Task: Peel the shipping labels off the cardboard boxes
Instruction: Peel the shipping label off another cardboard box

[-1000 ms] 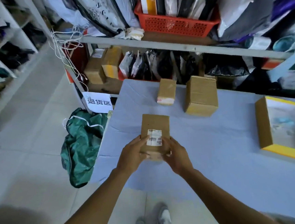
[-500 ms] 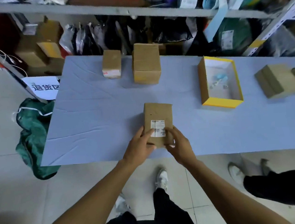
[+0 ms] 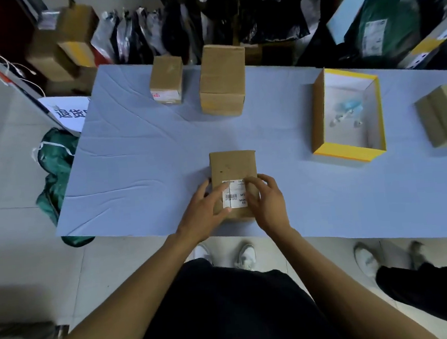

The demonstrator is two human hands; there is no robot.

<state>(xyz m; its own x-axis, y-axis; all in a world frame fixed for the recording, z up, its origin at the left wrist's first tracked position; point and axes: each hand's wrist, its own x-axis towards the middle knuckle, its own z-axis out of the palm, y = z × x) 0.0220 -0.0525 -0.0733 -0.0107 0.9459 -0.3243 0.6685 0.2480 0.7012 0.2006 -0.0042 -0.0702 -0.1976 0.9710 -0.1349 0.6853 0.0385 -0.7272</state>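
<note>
A small brown cardboard box (image 3: 232, 167) lies flat on the blue table (image 3: 141, 171) near its front edge. A white shipping label (image 3: 235, 196) with a barcode is stuck on its top. My left hand (image 3: 203, 213) grips the box's left side, its thumb lying across the label's left edge. My right hand (image 3: 268, 203) holds the box's right side with curled fingers, the fingertips resting on the label's right edge. The label lies flat.
Two more cardboard boxes (image 3: 166, 79) (image 3: 222, 81) stand at the table's back, the smaller one labelled. An open yellow-rimmed box (image 3: 320, 112) and further boxes (image 3: 445, 117) sit to the right. A green bag (image 3: 54, 162) lies on the floor left. Another person's feet (image 3: 367, 261) stand at right.
The view has swung right and down over the table. The box now lies nearer the front edge, and my right fingers have come up onto the label's right edge.
</note>
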